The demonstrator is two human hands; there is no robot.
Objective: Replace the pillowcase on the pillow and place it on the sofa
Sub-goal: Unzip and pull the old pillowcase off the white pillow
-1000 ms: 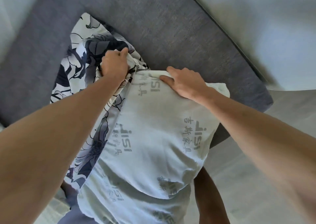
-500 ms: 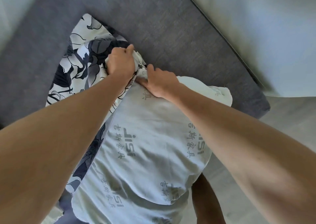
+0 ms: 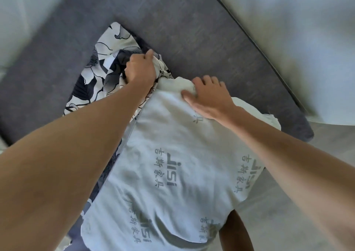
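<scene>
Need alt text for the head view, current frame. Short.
Seen from above, a person's left hand grips the bunched opening of a floral navy-and-white pillowcase while the right hand holds the top corner of a white printed pillow at that opening. Both lie on a dark grey sofa; most of the pillow is uncovered.

Both forearms bare from frame edge to wrist, no sleeves in view. Left hand [image 3: 141, 69] and right hand [image 3: 208, 95] bare: no gloves, rings, watch or wristband visible. Bare leg [image 3: 235, 233] at lower edge of view, partly hidden; no trouser fabric or footwear visible there.
</scene>
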